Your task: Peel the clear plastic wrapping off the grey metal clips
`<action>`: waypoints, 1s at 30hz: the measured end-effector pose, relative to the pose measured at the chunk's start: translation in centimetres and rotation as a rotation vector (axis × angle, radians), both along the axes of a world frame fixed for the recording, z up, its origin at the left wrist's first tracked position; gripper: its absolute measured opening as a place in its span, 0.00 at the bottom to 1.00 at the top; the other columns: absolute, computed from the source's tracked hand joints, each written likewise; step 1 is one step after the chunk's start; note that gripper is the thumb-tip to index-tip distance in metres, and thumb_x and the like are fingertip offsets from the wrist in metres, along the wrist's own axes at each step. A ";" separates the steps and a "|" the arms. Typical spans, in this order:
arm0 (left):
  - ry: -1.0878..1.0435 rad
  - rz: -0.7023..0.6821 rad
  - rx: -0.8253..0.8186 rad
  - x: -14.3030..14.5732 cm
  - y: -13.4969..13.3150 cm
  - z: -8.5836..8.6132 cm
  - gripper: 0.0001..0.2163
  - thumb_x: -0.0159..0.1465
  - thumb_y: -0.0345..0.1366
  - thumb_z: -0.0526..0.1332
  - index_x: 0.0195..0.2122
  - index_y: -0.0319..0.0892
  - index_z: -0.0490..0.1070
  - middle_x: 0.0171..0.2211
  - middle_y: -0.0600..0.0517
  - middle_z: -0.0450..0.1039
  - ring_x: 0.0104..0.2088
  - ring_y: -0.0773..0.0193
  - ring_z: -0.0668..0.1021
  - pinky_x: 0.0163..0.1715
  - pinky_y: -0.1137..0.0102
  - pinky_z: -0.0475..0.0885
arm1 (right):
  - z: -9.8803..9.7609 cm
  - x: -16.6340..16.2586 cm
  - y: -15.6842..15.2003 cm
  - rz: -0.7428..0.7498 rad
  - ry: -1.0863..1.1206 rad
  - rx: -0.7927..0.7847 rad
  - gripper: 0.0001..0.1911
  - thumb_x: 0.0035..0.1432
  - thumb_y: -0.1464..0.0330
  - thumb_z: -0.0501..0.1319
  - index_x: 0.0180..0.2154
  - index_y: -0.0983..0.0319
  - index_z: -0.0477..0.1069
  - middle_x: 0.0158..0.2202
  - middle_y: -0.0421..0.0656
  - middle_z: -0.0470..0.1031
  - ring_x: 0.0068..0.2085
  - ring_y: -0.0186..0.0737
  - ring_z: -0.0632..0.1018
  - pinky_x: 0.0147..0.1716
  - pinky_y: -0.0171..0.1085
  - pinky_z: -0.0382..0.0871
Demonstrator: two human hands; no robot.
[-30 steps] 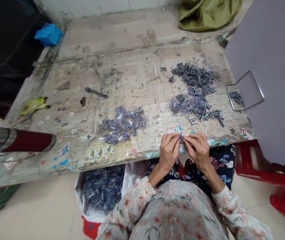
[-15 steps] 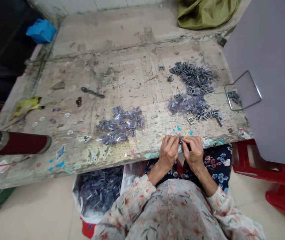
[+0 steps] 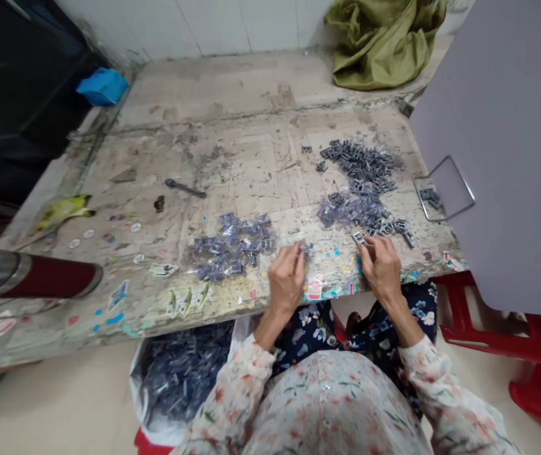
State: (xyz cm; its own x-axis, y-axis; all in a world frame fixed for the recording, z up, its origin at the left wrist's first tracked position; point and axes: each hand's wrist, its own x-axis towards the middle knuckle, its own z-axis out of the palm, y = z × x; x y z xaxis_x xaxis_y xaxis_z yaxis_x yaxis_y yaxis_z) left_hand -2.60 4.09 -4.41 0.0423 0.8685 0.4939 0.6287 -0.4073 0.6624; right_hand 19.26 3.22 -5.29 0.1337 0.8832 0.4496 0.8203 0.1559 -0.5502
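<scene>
Apart at the bench [image 3: 256, 167]: left hand [image 3: 285, 277] and right hand [image 3: 382, 268] amid small grey parts

A person in a floral shirt [image 3: 325, 401] sits with both hands near the front edge, separated by bare, sticker-flecked wood. The left thumb and fingertips are pinched on a clear packet [image 3: 306, 248], small and crinkled, its contents too blurred to read. The right fingertips meet a loose grey part [image 3: 358, 237] at about 10 o'clock from that hand; whether they have closed on it cannot be told. It is short and blocky, with slots along its length and a dull sheen.

Near 12 o'clock from the right hand lies a dark heap [image 3: 363, 159] of similar pieces, tangled at all angles, its near side mixed with filmy purple-tinted packets [image 3: 344, 210]. At 10 o'clock from the left hand spreads a looser pile [image 3: 232, 243] of filled packets, shiny and see-through, grey shapes showing inside. Toward 8 o'clock, below the bench, a white sack [image 3: 138, 395] holds many more. A dark red flask [image 3: 55, 276] lies at 9 o'clock.
</scene>
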 end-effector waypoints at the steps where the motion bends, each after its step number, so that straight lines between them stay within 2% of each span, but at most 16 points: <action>1: 0.034 0.079 0.012 -1.1 0.8 0.5 0.14 0.68 0.33 0.54 0.53 0.39 0.71 0.39 0.44 0.75 0.38 0.60 0.77 0.41 0.64 0.73 | -0.1 0.1 0.8 -0.026 -0.046 -0.013 0.11 0.64 0.64 0.57 0.45 0.62 0.71 0.43 0.51 0.73 0.45 0.48 0.73 0.43 0.46 0.70; 4: 0.132 0.273 0.078 -3.2 2.2 1.8 0.18 0.66 0.32 0.54 0.56 0.37 0.69 0.46 0.39 0.72 0.48 0.53 0.74 0.49 0.58 0.70 | -0.5 -0.4 2.2 -0.051 -0.119 -0.042 0.10 0.62 0.66 0.58 0.44 0.62 0.71 0.43 0.52 0.71 0.47 0.50 0.71 0.42 0.45 0.68; 6: 0.119 0.300 0.123 -3.0 2.0 2.3 0.18 0.66 0.31 0.54 0.56 0.36 0.69 0.49 0.38 0.69 0.51 0.52 0.72 0.52 0.56 0.68 | -0.5 -0.8 2.2 -0.042 -0.089 -0.046 0.08 0.62 0.67 0.57 0.42 0.62 0.70 0.40 0.51 0.72 0.44 0.49 0.72 0.41 0.44 0.67; 8: 0.029 0.200 0.111 -1.3 1.2 2.3 0.16 0.66 0.30 0.53 0.54 0.36 0.71 0.46 0.40 0.70 0.49 0.55 0.73 0.50 0.60 0.70 | -0.2 -1.2 1.6 -0.009 -0.006 -0.069 0.06 0.62 0.69 0.55 0.40 0.62 0.68 0.35 0.47 0.72 0.38 0.44 0.73 0.37 0.41 0.67; 11: -0.121 -0.078 -0.038 2.3 0.2 1.5 0.13 0.68 0.30 0.52 0.48 0.39 0.73 0.41 0.45 0.73 0.43 0.61 0.77 0.44 0.66 0.73 | 0.3 -1.4 0.2 0.050 0.137 -0.139 0.06 0.61 0.69 0.55 0.39 0.61 0.68 0.30 0.41 0.71 0.28 0.37 0.71 0.31 0.36 0.65; 13: -0.124 -0.158 -0.108 4.7 0.5 0.8 0.12 0.68 0.29 0.52 0.47 0.39 0.73 0.41 0.45 0.73 0.42 0.62 0.77 0.43 0.67 0.73 | 0.6 -1.4 -0.6 0.052 0.195 -0.172 0.05 0.60 0.69 0.56 0.38 0.61 0.69 0.28 0.39 0.70 0.26 0.35 0.69 0.29 0.35 0.64; 15: -0.065 -0.152 -0.162 6.7 1.7 0.3 0.10 0.67 0.29 0.54 0.45 0.39 0.73 0.41 0.45 0.72 0.41 0.60 0.77 0.42 0.67 0.72 | 0.5 -1.4 -1.1 0.034 0.231 -0.192 0.05 0.59 0.68 0.56 0.37 0.61 0.70 0.27 0.38 0.69 0.26 0.34 0.68 0.28 0.34 0.63; 18: 0.030 -0.039 -0.235 9.0 4.2 -0.1 0.07 0.66 0.32 0.57 0.41 0.39 0.73 0.39 0.45 0.71 0.39 0.58 0.76 0.39 0.67 0.71 | 0.0 -1.3 -1.6 0.014 0.288 -0.195 0.07 0.59 0.66 0.58 0.37 0.61 0.72 0.26 0.38 0.69 0.25 0.33 0.67 0.28 0.34 0.64; 22: 0.118 0.061 -0.230 11.2 6.1 -0.6 0.05 0.64 0.30 0.57 0.39 0.40 0.72 0.42 0.43 0.69 0.44 0.55 0.73 0.40 0.65 0.70 | -0.7 -1.0 -1.8 -0.006 0.407 -0.181 0.09 0.59 0.64 0.59 0.39 0.61 0.73 0.27 0.39 0.70 0.26 0.33 0.68 0.27 0.34 0.66; 26: 0.123 0.058 -0.201 11.1 5.6 -0.9 0.08 0.63 0.25 0.55 0.39 0.39 0.72 0.44 0.42 0.70 0.47 0.53 0.72 0.46 0.59 0.68 | -1.0 -0.7 -1.9 -0.017 0.543 -0.207 0.12 0.59 0.61 0.60 0.40 0.61 0.73 0.32 0.41 0.72 0.29 0.35 0.71 0.27 0.35 0.70; 30: -0.142 -0.067 -0.229 9.1 4.0 -0.4 0.08 0.65 0.27 0.53 0.40 0.39 0.70 0.45 0.42 0.72 0.48 0.56 0.74 0.49 0.61 0.69 | -0.7 -0.7 -1.9 -0.051 0.840 -0.246 0.15 0.56 0.57 0.63 0.39 0.61 0.70 0.35 0.43 0.75 0.31 0.37 0.75 0.27 0.37 0.76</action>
State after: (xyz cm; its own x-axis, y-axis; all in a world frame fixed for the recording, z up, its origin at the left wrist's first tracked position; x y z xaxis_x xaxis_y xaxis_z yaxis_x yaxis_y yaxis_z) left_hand 6.50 8.08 -4.80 0.0479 0.9558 0.2902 0.4994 -0.2745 0.8217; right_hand 18.52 1.35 -5.97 0.3767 0.9262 -0.0176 0.1318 -0.0724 -0.9886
